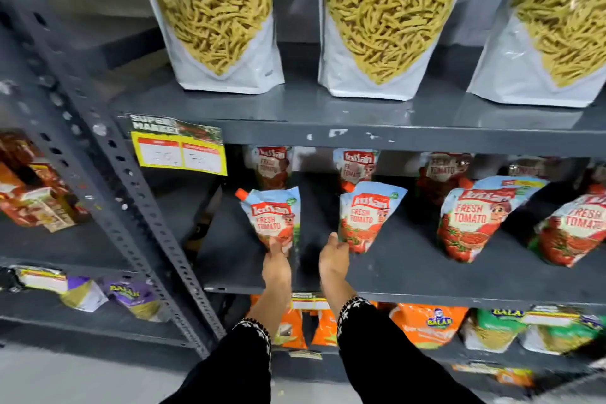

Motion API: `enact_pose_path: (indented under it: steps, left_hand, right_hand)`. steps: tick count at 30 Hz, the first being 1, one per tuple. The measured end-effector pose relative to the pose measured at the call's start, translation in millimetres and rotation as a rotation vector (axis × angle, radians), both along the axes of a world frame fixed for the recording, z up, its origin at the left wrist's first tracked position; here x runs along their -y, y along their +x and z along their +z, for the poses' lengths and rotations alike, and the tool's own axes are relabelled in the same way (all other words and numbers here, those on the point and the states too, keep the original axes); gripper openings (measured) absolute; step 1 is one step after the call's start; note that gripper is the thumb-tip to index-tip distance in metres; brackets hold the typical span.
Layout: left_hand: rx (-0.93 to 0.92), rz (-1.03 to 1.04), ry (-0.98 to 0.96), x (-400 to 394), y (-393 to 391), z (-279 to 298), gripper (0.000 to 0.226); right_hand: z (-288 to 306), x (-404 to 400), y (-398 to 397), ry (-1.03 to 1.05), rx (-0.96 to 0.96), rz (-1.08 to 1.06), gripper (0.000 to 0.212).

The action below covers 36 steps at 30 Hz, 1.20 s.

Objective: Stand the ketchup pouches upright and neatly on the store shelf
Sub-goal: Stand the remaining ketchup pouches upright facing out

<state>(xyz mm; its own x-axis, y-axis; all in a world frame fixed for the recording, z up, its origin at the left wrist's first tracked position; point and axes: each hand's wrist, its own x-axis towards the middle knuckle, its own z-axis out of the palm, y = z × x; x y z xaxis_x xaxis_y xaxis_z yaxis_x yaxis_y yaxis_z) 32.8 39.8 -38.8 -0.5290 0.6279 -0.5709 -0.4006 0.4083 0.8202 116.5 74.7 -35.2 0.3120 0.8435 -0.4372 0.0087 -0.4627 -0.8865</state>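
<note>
A person's left hand [276,257] grips the base of one ketchup pouch [273,219] on the grey middle shelf [410,275]; the right hand [333,254] pinches a neighbouring ketchup pouch's [367,215] bottom corner; both pouches stand upright.

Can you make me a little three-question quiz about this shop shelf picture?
1. True or false: each hand holds a ketchup pouch at its bottom.
2. What colour is the spout cap on the left pouch? A) orange B) blue C) black
3. What snack stands on the shelf above?

Key: 1 true: left hand on the left pouch, right hand on the next pouch. 2 A. 3 Ratlami Sev bags.
</note>
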Motion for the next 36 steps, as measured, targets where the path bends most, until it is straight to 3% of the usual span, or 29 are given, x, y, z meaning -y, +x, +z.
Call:
enact_pose_path:
  steps: [3, 5, 9, 16, 36]
  left_hand:
    - [-0.002, 0.051, -0.02, 2.4, -33.7, 5.8, 0.071]
    - [0.081, 0.027, 0.044, -1.9, -51.6, 11.2, 0.071]
    - [0.247, -0.08, 0.182, -8.5, -67.9, 24.7, 0.069]
    - [0.256, -0.196, 0.198, -9.4, -81.0, 30.6, 0.07]
    - [0.221, -0.259, 0.276, -9.2, -106.8, 31.7, 0.066]
  right_hand:
    - [2.2, 0.5, -29.1, -0.043, -0.091, 0.113, 0.053]
    - [4.1, -0.5, -44.4, -0.036, -0.211, 0.167, 0.044]
    - [10.3, 1.4, -58.7, -0.046, -0.393, 0.118, 0.036]
    - [14.8, 5.9, -71.1, -0.046, -0.436, 0.112, 0.035]
    - [9.9, -3.9, -94.3, -0.023, -0.461, 0.138, 0.034]
